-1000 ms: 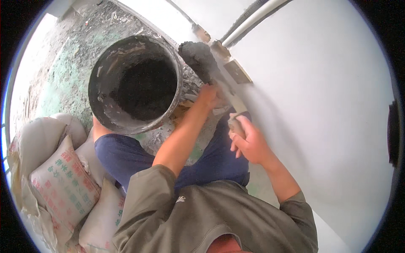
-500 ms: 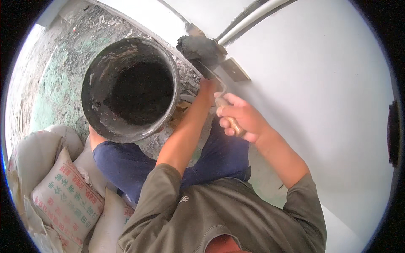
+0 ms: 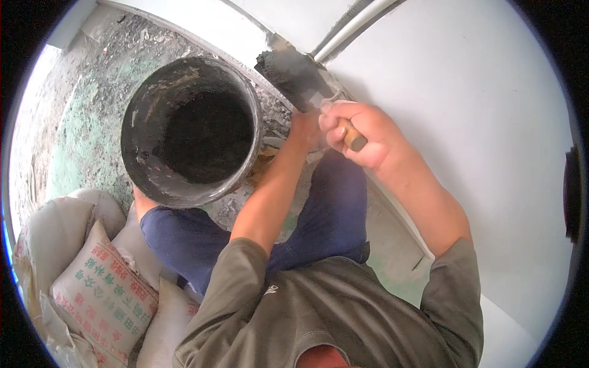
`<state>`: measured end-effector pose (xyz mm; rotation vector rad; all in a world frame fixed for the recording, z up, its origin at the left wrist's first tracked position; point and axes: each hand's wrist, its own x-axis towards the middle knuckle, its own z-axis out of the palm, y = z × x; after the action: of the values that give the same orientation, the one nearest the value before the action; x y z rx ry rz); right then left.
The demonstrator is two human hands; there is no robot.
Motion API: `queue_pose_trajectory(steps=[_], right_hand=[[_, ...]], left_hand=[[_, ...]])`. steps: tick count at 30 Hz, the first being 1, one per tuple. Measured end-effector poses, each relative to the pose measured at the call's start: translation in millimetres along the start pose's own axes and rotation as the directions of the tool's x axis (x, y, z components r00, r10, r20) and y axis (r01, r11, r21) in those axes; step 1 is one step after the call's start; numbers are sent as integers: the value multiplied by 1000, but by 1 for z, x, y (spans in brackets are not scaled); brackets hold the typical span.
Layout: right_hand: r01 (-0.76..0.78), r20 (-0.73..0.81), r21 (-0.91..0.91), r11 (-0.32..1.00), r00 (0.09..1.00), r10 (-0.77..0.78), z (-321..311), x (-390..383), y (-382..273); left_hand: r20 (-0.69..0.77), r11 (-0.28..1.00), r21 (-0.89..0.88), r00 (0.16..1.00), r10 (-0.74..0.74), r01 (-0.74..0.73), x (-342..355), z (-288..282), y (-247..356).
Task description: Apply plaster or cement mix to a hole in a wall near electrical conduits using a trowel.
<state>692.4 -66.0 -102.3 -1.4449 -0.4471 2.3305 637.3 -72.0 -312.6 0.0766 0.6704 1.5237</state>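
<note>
Right hand (image 3: 366, 130) clasping rounded wooden handle (image 3: 354, 138) | left hand (image 3: 305, 127): grip unclear | lumpy dark paste (image 3: 283, 69) beyond

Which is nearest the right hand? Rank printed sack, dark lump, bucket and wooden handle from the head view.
1. Wooden handle: inside the right hand
2. Dark lump: ahead, to the left
3. Bucket: farther left
4. Printed sack: far lower left
</note>
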Motion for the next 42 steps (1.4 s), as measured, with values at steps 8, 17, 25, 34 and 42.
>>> queue_pose_trajectory(steps=[8,17,25,34,42], right_hand=[[92,1,-177,980,996,-93,8,-41,10],[-2,74,-436,900,997,38,0,-35,24],[38,175,-530,847,982,65,-4,19,1],[148,234,-353,924,970,-66,-1,45,4],[284,130,-249,926,957,-259,-9,30,19]], left_hand=[[-2,996,-18,996,-92,92,32,-51,-41],[-133,979,149,984,-120,139,37,-63,-35],[57,947,319,997,-60,39,33,-72,-7],[-20,989,58,990,-136,137,-13,-15,50],[-33,807,551,973,-230,210,-16,-1,48]])
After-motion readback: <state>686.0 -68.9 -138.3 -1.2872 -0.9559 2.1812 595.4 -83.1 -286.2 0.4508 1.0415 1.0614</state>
